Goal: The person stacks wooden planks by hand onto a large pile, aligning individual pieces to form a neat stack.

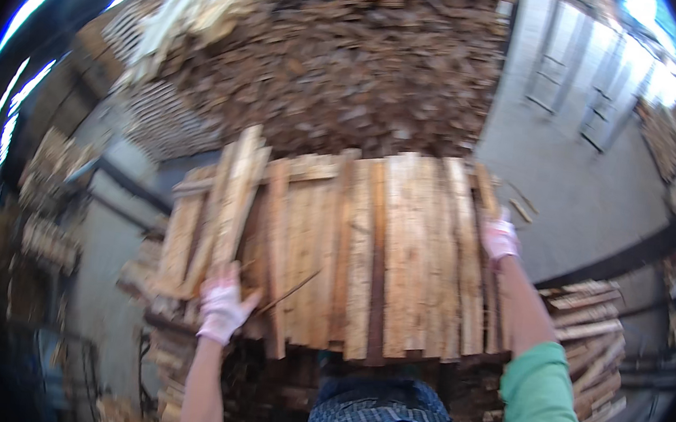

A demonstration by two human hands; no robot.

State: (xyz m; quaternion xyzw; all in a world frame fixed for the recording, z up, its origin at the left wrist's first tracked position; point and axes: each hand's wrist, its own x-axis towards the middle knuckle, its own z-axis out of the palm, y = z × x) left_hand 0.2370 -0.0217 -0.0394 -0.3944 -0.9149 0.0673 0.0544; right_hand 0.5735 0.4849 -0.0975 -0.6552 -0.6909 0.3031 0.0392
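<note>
Splaying its thumb, left hand [223, 306] touches planks [405, 254]; right hand [501, 238] reaches farther, grips unclear.

No text, label, brand, number or sign is showing legibly here, neither on the wooden boards [358, 254] nor on the green sleeve [542, 393] (much of the view is blurring).

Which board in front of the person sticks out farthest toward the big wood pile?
The pale board just beyond the left hand: its far end reaches past those of the other boards in the row.
</note>
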